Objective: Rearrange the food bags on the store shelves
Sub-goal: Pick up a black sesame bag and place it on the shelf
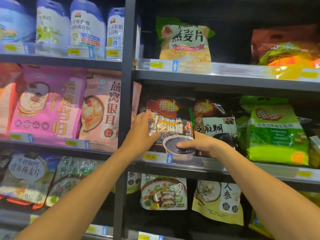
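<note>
A dark black-sesame paste bag [170,118] stands upright at the left end of the middle right shelf [216,168]. My left hand [142,131] grips its left edge. My right hand [200,144] holds its lower right corner, thumb across the printed bowl. Right behind and beside it stands a second dark sesame bag [215,125], then a green bag [275,134].
An oat flakes bag [186,44] and a red-yellow bag [287,52] sit on the shelf above. Soup-mix bags [164,193] stand below. A black upright post [125,101] divides off the left bay, which holds pink bags [50,103] and white tubs [86,23].
</note>
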Action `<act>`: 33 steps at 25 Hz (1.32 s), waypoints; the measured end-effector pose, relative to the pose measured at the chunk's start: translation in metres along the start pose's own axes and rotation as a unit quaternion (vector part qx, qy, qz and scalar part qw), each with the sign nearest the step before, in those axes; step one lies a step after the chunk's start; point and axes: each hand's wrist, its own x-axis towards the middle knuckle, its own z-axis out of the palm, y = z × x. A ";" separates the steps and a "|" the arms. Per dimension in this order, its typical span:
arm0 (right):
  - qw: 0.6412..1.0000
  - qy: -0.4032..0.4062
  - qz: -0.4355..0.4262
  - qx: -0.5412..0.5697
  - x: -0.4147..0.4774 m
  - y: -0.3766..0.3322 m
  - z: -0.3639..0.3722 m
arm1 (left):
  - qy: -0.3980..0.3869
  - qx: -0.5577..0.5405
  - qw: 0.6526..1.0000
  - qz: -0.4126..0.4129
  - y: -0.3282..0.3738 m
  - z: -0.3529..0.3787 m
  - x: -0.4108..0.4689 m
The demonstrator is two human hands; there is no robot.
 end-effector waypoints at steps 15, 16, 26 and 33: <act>0.986 0.078 -0.105 -0.102 0.020 -0.014 0.027 | -0.201 0.119 0.970 -0.070 -0.004 -0.006 0.004; 0.985 0.089 -0.096 -0.107 0.023 -0.015 0.028 | -0.210 0.121 0.967 -0.077 -0.004 -0.005 0.007; 0.967 0.126 0.003 -0.221 0.025 -0.023 0.028 | -0.214 0.125 0.966 -0.076 -0.009 0.004 0.010; 0.942 0.137 0.020 -0.304 -0.013 -0.037 0.037 | -0.176 0.151 0.972 -0.046 -0.006 0.005 -0.004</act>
